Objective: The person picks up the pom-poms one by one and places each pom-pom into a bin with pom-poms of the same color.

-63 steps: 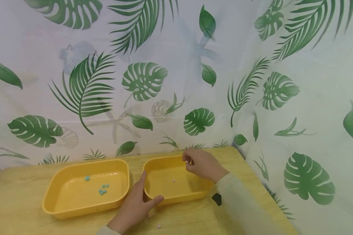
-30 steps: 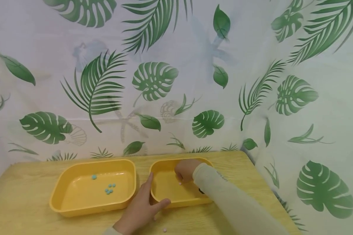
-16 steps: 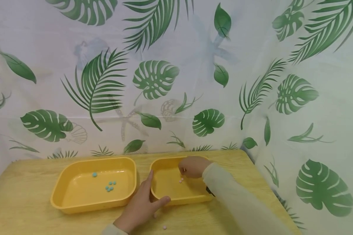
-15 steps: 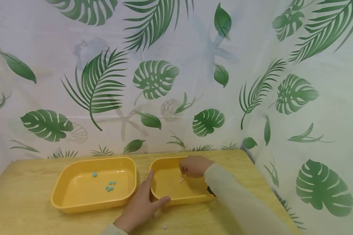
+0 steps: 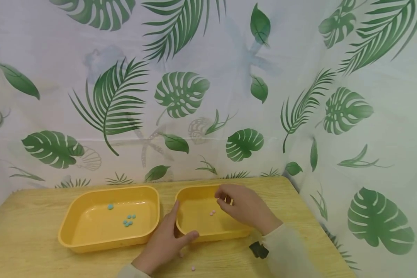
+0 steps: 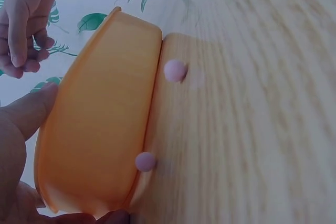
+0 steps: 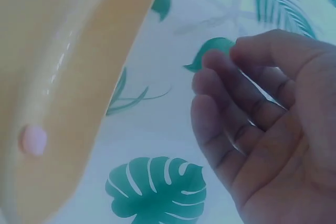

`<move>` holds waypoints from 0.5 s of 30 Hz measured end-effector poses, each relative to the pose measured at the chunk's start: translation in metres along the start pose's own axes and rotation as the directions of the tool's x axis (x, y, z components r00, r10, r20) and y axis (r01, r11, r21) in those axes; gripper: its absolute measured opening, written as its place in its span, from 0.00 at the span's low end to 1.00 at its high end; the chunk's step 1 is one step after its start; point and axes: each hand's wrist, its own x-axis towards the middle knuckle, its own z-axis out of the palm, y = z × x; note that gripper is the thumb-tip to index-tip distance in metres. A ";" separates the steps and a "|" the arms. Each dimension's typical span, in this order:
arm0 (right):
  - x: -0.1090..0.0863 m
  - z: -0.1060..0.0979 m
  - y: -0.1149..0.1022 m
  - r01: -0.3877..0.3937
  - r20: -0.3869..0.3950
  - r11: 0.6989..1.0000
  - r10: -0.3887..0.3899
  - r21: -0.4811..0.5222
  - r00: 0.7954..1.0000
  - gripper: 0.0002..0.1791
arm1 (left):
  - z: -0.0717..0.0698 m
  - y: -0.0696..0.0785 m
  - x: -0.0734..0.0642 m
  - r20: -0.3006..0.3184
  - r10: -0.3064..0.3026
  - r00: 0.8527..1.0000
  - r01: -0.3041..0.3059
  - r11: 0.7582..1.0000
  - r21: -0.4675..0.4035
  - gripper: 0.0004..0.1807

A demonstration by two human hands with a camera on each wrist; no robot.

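My left hand (image 5: 165, 240) straddles the near left corner of the right-hand yellow tray (image 5: 222, 234), its fingers stretched along the side wall and the thumb across the front wall. In the left wrist view the thumb (image 6: 31, 109) touches the rim. My right hand (image 5: 243, 204) hovers over that tray's right half. The right wrist view shows its fingers (image 7: 207, 116) loosely bent, with nothing between them. On the tray floor lie two small pink beads (image 5: 211, 213), close together. Two more pink beads, one far (image 6: 175, 71) and one near (image 6: 145, 161), rest on the table before the tray's front wall.
To the left stands another yellow tray (image 5: 107, 244) with several small teal beads (image 5: 127, 223) in it. Both trays sit on a wood-grain table (image 5: 27, 231). Leaf-printed cloth (image 5: 201, 58) rises behind the table and along its right side. A black piece (image 5: 258, 250) hangs at the right sleeve.
My right hand, which held a pink bead earlier, reached down to the tray floor, let it go beside the other, then lifted and drew back rightward with loosened fingers. My left hand stayed at the tray.
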 end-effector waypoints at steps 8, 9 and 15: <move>-0.028 0.017 -0.008 0.085 -0.112 0.993 -0.075 0.084 0.991 0.04 | -0.003 0.003 -0.002 0.000 -0.008 1.000 0.008 1.000 -0.011 0.62; -0.031 0.019 -0.008 0.079 -0.109 0.992 -0.068 0.096 0.992 0.04 | -0.003 0.003 -0.002 0.001 -0.009 1.000 0.009 1.000 -0.012 0.62; -0.044 0.030 -0.007 0.105 -0.127 0.983 -0.086 0.154 0.988 0.04 | -0.003 0.004 -0.002 0.008 -0.009 1.000 0.009 1.000 -0.006 0.62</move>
